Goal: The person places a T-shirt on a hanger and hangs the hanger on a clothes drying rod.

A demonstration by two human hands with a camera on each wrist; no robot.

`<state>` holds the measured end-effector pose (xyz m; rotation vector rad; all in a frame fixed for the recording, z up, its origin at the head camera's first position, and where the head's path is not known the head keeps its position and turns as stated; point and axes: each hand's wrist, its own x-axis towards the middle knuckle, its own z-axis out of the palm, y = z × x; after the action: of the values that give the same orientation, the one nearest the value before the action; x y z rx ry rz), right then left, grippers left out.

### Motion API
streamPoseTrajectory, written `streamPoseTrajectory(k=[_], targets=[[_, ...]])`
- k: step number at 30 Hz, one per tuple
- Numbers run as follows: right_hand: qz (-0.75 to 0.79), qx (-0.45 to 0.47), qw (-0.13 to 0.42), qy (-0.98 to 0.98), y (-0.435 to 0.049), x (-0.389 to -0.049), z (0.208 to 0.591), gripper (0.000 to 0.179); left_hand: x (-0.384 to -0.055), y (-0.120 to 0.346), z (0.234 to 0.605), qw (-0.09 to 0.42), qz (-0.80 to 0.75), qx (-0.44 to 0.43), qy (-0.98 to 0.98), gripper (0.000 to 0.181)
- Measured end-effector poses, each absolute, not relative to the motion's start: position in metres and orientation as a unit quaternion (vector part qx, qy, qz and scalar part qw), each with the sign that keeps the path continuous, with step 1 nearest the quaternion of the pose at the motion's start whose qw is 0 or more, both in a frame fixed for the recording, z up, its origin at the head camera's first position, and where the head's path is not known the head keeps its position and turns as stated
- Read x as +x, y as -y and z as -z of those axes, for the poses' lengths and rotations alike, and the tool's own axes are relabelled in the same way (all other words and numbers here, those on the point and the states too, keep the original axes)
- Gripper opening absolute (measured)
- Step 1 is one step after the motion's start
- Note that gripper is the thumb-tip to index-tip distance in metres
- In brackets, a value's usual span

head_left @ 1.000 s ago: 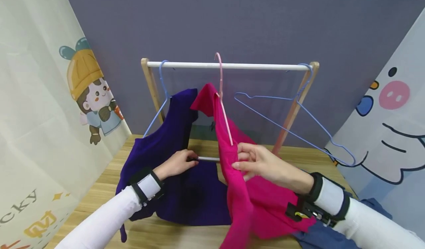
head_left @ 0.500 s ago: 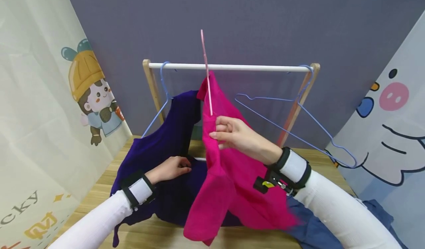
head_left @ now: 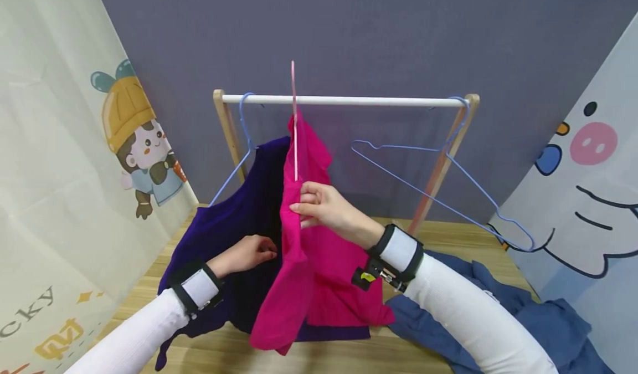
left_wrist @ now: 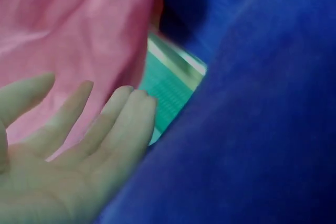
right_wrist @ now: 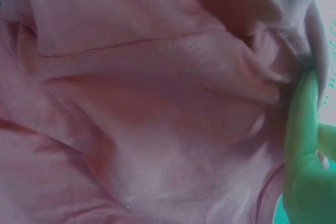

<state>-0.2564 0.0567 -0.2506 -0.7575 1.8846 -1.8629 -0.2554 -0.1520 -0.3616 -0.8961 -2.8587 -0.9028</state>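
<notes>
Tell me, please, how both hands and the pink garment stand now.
Right hand pinching pink garment on pink hanger. Left hand holding nothing. Hook overlaps rail in view; seating unclear. Purple garment close by, possibly crowding.

The shirt (head_left: 304, 282) is partly between left hand (head_left: 244, 254) and right hand (head_left: 329, 208); behind them stands the rack (head_left: 379, 102); rightward lies the cloth (head_left: 553, 327).

Pink hanger (head_left: 295, 149) ptly hidden in pink garment (head_left: 331, 280); blue cloth (head_left: 553, 324) cropped @ btm.
</notes>
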Motion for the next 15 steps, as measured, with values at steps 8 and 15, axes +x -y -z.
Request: streamPoseTrajectory(k=[8, 15], targets=[[0.666, -0.253, 0.187, -0.677, -0.052, -0.264, 0.273, 0.018, -0.254, 0.151, 0.354, -0.026, 0.316, -0.239, 0.918, 0.015], [0.66, -0.239, 0.195, -0.685, -0.051, -0.268, 0.291, 0.017, -0.251, 0.146, 0.347, -0.045, 0.34, -0.227, 0.912, 0.017]])
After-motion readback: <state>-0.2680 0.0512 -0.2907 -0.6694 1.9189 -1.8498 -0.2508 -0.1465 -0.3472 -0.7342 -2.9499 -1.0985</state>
